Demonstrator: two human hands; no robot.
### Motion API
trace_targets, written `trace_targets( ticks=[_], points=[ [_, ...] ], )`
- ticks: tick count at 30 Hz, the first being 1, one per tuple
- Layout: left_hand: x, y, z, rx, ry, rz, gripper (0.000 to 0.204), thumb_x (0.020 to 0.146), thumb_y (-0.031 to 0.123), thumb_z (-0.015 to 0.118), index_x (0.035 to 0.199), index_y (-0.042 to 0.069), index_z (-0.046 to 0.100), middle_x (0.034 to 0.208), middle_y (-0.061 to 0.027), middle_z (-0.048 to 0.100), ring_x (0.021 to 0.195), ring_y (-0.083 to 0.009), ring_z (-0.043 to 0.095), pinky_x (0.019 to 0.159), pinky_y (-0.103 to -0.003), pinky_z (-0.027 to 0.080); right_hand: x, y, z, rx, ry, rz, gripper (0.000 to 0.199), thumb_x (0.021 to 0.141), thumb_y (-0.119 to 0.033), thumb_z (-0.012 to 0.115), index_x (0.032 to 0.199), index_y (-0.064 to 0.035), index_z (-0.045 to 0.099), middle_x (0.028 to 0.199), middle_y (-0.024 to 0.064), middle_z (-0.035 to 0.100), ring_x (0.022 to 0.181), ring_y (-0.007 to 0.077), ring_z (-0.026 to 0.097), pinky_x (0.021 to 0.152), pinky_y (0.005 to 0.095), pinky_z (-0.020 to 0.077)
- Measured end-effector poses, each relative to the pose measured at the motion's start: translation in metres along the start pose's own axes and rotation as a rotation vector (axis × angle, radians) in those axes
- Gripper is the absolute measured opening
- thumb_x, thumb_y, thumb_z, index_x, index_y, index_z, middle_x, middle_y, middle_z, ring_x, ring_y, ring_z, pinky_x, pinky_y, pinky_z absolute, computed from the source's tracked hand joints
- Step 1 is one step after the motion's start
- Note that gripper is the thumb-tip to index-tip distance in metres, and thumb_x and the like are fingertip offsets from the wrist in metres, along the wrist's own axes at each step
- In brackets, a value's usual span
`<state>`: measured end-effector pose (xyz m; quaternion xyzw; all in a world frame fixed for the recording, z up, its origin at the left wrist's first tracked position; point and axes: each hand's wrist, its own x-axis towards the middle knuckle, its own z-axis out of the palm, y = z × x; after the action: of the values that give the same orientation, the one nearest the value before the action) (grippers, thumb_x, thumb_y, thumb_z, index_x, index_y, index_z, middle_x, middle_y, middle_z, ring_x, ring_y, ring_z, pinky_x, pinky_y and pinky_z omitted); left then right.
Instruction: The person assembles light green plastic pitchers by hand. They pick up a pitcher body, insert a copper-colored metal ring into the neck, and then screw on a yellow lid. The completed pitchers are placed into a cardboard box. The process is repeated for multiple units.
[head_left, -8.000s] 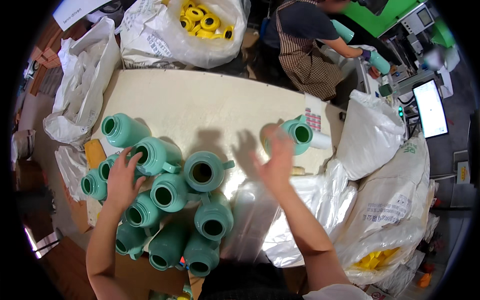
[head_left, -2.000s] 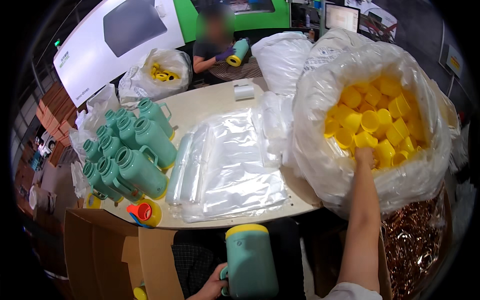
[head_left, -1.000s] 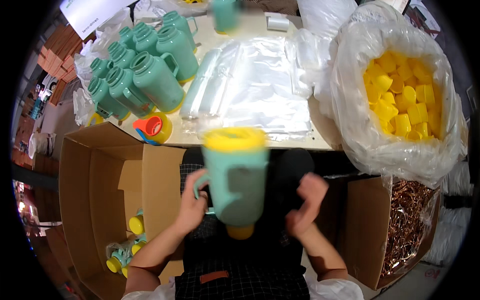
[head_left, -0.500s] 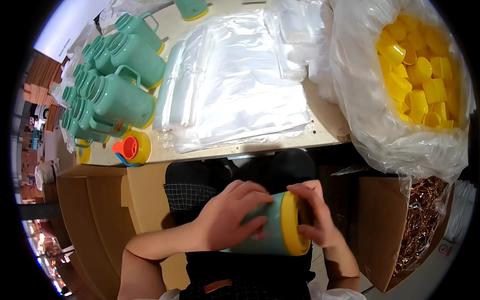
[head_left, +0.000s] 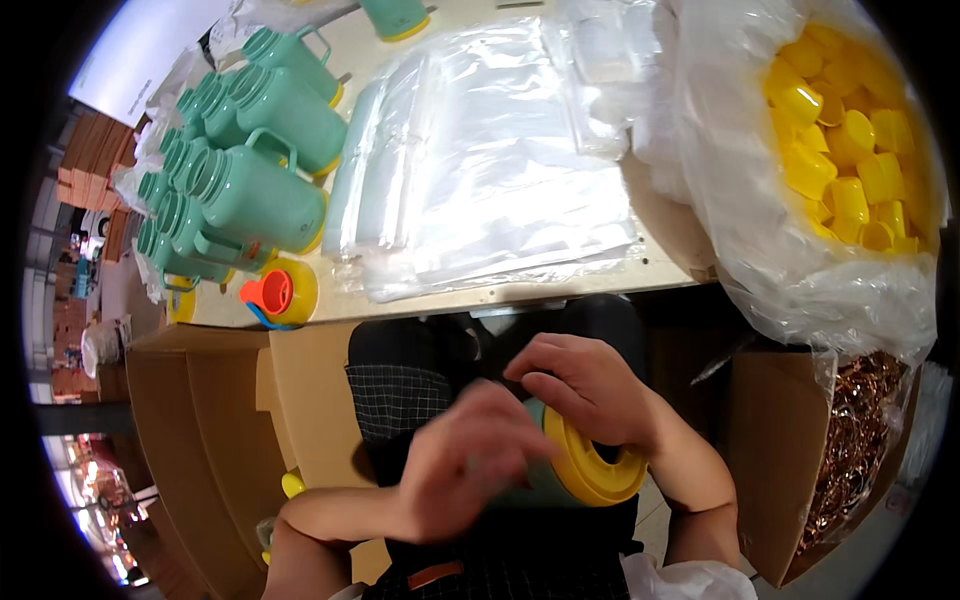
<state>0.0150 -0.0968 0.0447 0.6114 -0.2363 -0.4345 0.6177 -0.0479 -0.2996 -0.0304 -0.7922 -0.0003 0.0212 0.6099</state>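
Green jug body (head_left: 545, 490): lies tilted on its side over the lap, below the table edge; looks smooth and muted teal, with the left part hidden behind a hand.
Yellow base ring (head_left: 578, 460): caps the end toward the right; looks broad and glossy, with a rounded rim and a shaded recess, partly covered.
Left hand (head_left: 475, 460): hangs blurred over the teal side; impossible to tell whether touching or gripping.
Right hand (head_left: 585, 385): arches palm down over the upper side of the ring, fingers pointing left; impossible to tell how firmly closed.
Between hands: near each other, yet apart.
Lap: dressed in a black gridded apron (head_left: 400, 400) with a brown tab (head_left: 435, 575).
Tabletop (head_left: 680, 265): bears clear plastic bags (head_left: 510, 170) laid flat in the middle.
Left of the bags: upright teal jugs (head_left: 265, 205), open-mouthed, handled and yellow-based, crowded together.
Near table edge: a red cup-shaped piece (head_left: 272, 292) against a yellow round part (head_left: 303, 290), with a blue strip (head_left: 262, 318) below.
Right: a plastic-lined sack (head_left: 735, 180) full of yellow cups (head_left: 850, 210).
Below: an open cardboard box (head_left: 215, 430) at left; another carton (head_left: 775, 450) at right, holding shiny coppery pieces (head_left: 850, 450).
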Motion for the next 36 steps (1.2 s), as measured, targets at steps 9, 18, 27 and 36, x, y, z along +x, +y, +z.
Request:
trace_targets(
  ticks=[9, 18, 27, 36],
  points=[
    [0.211, -0.08, -0.039, 0.936, 0.25, 0.503, 0.008, 0.081, 0.01, 0.073, 0.081, 0.007, 0.066, 0.081, -0.009, 0.06, 0.085, -0.0294, 0.057, 0.074, -0.039, 0.046, -0.015, 0.025, -0.015, 0.126, 0.011, -0.014, 0.022, 0.096, -0.019, 0.065, 0.108, -0.0007, 0.067, 0.093, 0.0111, 0.067, 0.085, 0.0219, 0.065, 0.076, 0.0314, 0.0517],
    [0.247, -0.102, -0.084, 0.085, 0.319, 0.111, 0.025, 0.101, 0.015, 0.052, 0.083, 0.001, 0.06, 0.082, -0.0101, 0.065, 0.085, -0.0237, 0.069, 0.074, -0.04, 0.052, 0.008, 0.027, -0.015, 0.372, 0.515, 0.301, 0.021, 0.088, -0.015, 0.077, 0.097, 0.0014, 0.067, 0.078, 0.0058, 0.068, 0.071, 0.0141, 0.064, 0.066, 0.0287, 0.0509],
    [0.119, -0.067, -0.014, 0.102, 0.114, 0.105, 0.025, 0.106, 0.017, 0.049, 0.086, 0.004, 0.059, 0.081, -0.0042, 0.064, 0.078, -0.0108, 0.059, 0.077, -0.028, 0.05, 0.002, 0.061, 0.005, 0.452, 0.673, 0.117, 0.011, 0.083, -0.002, 0.076, 0.089, 0.0025, 0.068, 0.078, 0.0016, 0.066, 0.077, 0.011, 0.063, 0.069, 0.0237, 0.0493],
    [0.072, -0.066, -0.064, 0.411, -0.083, 0.437, 0.005, 0.088, 0.001, 0.059, 0.092, 0.003, 0.057, 0.078, -0.006, 0.059, 0.065, -0.0152, 0.056, 0.06, -0.03, 0.047, -0.048, 0.119, -0.019, 1.374, 1.196, 0.039, 0.009, 0.092, 0.001, 0.054, 0.088, -0.0069, 0.052, 0.087, 0.0072, 0.065, 0.075, 0.0157, 0.064, 0.075, 0.0318, 0.0579]
  ],
)
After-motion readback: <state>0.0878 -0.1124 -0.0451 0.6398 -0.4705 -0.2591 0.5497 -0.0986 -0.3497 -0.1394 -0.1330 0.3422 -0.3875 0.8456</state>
